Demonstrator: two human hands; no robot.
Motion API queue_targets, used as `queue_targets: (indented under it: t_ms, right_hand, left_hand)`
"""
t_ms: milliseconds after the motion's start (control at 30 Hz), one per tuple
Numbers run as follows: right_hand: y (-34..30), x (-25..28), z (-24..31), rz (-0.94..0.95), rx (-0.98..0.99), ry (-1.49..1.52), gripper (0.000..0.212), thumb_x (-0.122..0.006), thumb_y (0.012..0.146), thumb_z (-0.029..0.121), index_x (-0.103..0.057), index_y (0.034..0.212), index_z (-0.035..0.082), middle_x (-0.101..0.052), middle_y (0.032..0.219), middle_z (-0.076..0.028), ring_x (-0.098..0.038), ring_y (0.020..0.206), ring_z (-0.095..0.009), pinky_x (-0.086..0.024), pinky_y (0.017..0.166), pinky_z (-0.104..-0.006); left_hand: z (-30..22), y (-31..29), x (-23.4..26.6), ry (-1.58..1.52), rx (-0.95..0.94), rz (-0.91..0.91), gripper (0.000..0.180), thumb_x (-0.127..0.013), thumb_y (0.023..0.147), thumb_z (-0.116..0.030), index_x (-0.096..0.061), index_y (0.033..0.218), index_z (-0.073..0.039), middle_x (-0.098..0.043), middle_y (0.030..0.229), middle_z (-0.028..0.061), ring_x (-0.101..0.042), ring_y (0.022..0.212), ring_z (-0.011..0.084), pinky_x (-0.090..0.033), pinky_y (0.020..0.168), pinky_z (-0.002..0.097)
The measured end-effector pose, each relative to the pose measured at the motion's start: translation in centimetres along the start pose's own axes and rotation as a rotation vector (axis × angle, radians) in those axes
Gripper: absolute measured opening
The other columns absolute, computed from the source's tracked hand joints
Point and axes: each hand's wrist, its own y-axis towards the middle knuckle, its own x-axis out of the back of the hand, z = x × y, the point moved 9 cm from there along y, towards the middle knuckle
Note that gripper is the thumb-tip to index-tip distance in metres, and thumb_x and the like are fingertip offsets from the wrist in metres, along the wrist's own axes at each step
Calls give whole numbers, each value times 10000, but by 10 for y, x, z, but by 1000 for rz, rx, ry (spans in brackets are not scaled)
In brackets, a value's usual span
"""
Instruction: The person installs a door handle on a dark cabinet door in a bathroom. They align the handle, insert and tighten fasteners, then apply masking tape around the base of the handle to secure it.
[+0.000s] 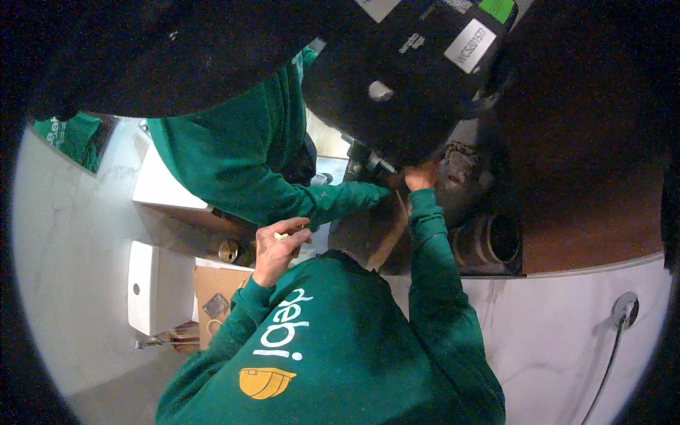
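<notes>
My left hand (275, 249) is closed in a pinch in front of my green sweatshirt. Between its fingers is a small whitish piece (281, 236) whose kind I cannot make out. My right hand (422, 176) reaches forward into a dark recess, beside a co-worker's dark headgear (397, 85). Its fingers are mostly lost in shadow, so any hold there is hidden. The co-worker's green sleeve (333, 202) stretches in from the left toward the same spot, with the hand in the dark. A metal fitting (382, 165) shows just left of my right hand.
A round pipe opening (504, 239) lies right of my right forearm, beside a brown panel (595, 205). At the left stand a white cistern (144, 283), a cardboard piece (237, 282) and a brass-coloured round thing (230, 250). A hose (609, 361) hangs from the pale right wall.
</notes>
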Motion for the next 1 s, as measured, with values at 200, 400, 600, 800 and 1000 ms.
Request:
queue_targets:
  t_ms: [200,400,600,800,1000]
  right_hand:
    - [-30,-27,25,334,-84,46,449,-635,870,455,-721,1037,47,-692,989,-241,-645,947,-428,-489,873,-487]
    - [-38,-45,-6,503,-231,132,465,-595,906,493,-734,1013,62,-709,974,-206,-669,925,-385,-493,848,-451]
    - [-32,-63,-40,321,-457,543,304,-663,873,336,-721,982,58,-700,1067,-144,-646,1002,-292,-480,881,-416]
    - [-29,-36,-15,-27,57,-12,381,-715,808,318,-677,1076,51,-645,1152,-155,-625,994,-317,-483,905,-408]
    - [-41,-64,-96,-120,-530,352,433,-746,758,297,-671,1087,25,-669,1164,-157,-630,982,-370,-500,911,-439]
  left_hand:
    - [52,-17,7,-148,90,-55,287,-701,832,-81,-702,1094,36,-695,761,74,-521,546,59,-387,478,219]
    - [37,-33,-17,-91,-52,31,282,-704,818,-58,-712,1087,25,-676,748,43,-495,524,62,-377,471,220]
    - [28,-21,-34,47,-34,3,309,-723,778,-43,-724,1083,3,-600,700,0,-493,547,61,-379,482,226]
    - [18,-12,-45,35,-69,16,335,-742,770,-73,-720,1094,5,-614,739,3,-522,592,67,-398,507,226]
    - [18,48,-65,-41,-18,41,330,-705,807,-137,-714,1101,12,-695,793,50,-523,573,70,-406,500,232]
